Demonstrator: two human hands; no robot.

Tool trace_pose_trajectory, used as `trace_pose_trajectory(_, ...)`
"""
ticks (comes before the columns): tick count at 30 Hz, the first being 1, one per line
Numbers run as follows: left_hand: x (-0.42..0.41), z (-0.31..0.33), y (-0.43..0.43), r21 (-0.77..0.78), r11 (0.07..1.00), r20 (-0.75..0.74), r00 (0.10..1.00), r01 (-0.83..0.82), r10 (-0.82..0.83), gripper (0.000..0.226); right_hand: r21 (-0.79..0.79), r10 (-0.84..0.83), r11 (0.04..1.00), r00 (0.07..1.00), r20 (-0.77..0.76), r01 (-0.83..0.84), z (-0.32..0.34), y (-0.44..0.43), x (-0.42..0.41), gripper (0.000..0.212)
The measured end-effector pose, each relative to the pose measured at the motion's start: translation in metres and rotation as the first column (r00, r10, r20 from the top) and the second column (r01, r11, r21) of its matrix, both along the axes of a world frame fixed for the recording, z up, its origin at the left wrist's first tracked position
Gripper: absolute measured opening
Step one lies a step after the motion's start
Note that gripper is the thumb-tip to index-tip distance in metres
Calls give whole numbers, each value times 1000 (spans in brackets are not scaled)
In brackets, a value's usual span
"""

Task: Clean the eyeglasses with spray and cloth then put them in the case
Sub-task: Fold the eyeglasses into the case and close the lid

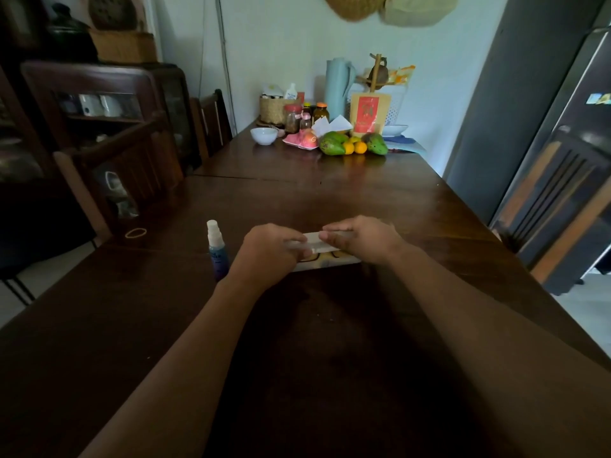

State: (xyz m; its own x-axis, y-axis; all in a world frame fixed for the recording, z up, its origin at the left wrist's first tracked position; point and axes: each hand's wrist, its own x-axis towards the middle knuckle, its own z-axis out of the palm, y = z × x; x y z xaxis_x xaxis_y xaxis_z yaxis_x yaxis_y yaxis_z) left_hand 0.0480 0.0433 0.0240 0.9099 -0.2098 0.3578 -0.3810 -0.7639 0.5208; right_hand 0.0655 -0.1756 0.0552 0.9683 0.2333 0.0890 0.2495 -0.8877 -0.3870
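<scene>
A pale glasses case (322, 246) lies on the dark wooden table (330, 342) in front of me. Its lid is partly raised, and dark eyeglass rims (325, 256) show inside along the front. My left hand (271, 247) grips the case's left end with curled fingers. My right hand (362, 238) holds the right end, fingers over the lid's edge. A small blue spray bottle (216, 249) with a clear cap stands upright just left of my left hand. No cloth is visible.
A rubber band (136, 232) lies near the table's left edge. At the far end sit a white bowl (263, 135), jars, mangoes and oranges (352, 144), and a pale jug (337, 87). Wooden chairs (132, 153) stand left, and a fridge (578, 143) stands right.
</scene>
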Motion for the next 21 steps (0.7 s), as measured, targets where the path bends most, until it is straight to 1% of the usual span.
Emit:
trace_pose_trajectory(2, 1, 0, 0, -11, 1000, 64, 998, 6, -5, 10, -21, -20, 1000, 1000, -2, 20, -4, -3, -1, 68)
trace_pose_trajectory(3, 1, 0, 0, 4, 1000, 75, 997, -1, 1, 7, -27, -29, 999, 1000, -7, 29, -6, -4, -3, 69)
trace_pose_trajectory(7, 2, 3, -4, 78, 996, 29, 999, -40, 38, 14, -61, -27, 998, 997, -70, 23, -16, -3, -8, 66)
trace_pose_trajectory(10, 4, 4, -11, 154, 983, 27, 995, -101, 98, 7, -75, -40, 997, 997, -73, 34, -22, -1, -12, 63)
trace_pose_trajectory(12, 5, 8, -16, 236, 968, 29, 996, -89, 84, 11, -57, -43, 998, 997, -62, 39, -27, -1, -15, 62)
trace_pose_trajectory(14, 7, 15, -20, 284, 959, -32, 999, -12, 22, 15, -23, -36, 999, 997, -66, 35, -29, -2, -18, 64)
trace_pose_trajectory(16, 8, 18, -27, 323, 945, -69, 997, 59, -38, 25, 11, -28, 1000, 995, -96, 29, -28, -1, -21, 68)
trace_pose_trajectory(19, 7, 11, -35, 440, 893, -56, 996, 91, -73, 36, 33, -33, 999, 993, -111, 37, -27, 0, -23, 66)
trace_pose_trajectory(21, 9, 1, -34, 448, 888, -50, 995, 99, -86, 35, 28, -32, 999, 994, -108, 35, -28, 0, -25, 64)
